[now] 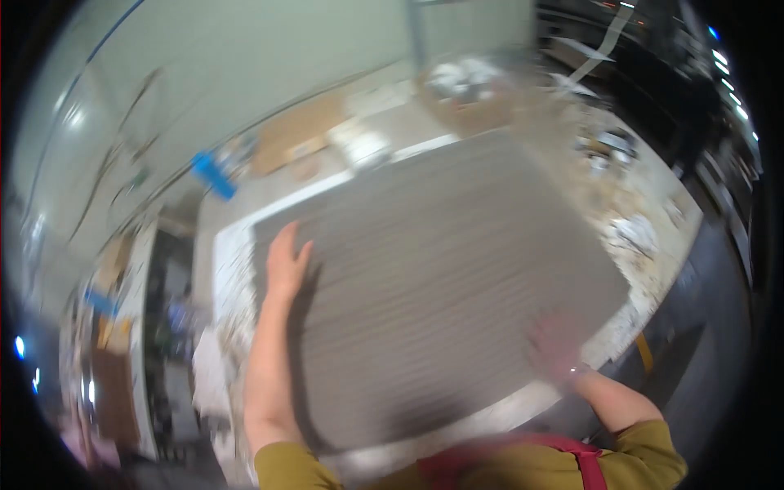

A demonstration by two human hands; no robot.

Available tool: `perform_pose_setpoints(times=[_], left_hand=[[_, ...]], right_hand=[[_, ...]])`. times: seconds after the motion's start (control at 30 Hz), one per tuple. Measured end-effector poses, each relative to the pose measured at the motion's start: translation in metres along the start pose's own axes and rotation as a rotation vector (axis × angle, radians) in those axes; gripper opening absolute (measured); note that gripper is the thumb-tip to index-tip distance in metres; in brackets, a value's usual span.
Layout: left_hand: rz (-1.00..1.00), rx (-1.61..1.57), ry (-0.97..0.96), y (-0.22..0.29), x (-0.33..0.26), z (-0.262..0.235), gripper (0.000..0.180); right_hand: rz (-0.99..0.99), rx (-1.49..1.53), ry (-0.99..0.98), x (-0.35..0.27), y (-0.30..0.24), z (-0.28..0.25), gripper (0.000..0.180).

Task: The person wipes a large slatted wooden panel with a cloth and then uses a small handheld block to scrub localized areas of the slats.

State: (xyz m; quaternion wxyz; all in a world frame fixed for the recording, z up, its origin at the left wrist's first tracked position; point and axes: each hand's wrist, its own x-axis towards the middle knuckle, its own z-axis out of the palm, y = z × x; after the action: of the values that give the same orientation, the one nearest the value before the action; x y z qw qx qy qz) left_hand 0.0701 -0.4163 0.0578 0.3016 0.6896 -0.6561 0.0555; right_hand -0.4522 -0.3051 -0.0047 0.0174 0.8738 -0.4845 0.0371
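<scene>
A large grey-brown rectangular sheet with faint fine lines lies flat over a white layer on the worktable; I cannot tell its material. At its left edge is my left hand, fingers stretched out and thumb apart, holding nothing. My right hand is over the sheet's near right part, a band at its wrist. Motion blurs this hand, but its fingers look spread and flat, with nothing visible in them. Whether either palm presses on the sheet is unclear.
Along the back stand a blue cylindrical object, brown cardboard, a white stack and a box with white crumpled items. Scraps and crumpled white material litter the table's right side. Shelving stands at left.
</scene>
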Motion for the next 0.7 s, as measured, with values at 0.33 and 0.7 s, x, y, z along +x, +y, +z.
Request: perform_pose_setpoints(times=[0.33, 0.7], left_hand=[[-0.114, 0.249, -0.056, -0.090, 0.153, 0.176, 0.065], [-0.068, 0.038, -0.199, -0.063, 0.149, 0.196, 0.046]], right_hand=[[0.023, 0.123, -0.159, 0.004, 0.005, 0.002, 0.058], [-0.031, 0.187, -0.062, 0.010, 0.001, 0.009, 0.063]])
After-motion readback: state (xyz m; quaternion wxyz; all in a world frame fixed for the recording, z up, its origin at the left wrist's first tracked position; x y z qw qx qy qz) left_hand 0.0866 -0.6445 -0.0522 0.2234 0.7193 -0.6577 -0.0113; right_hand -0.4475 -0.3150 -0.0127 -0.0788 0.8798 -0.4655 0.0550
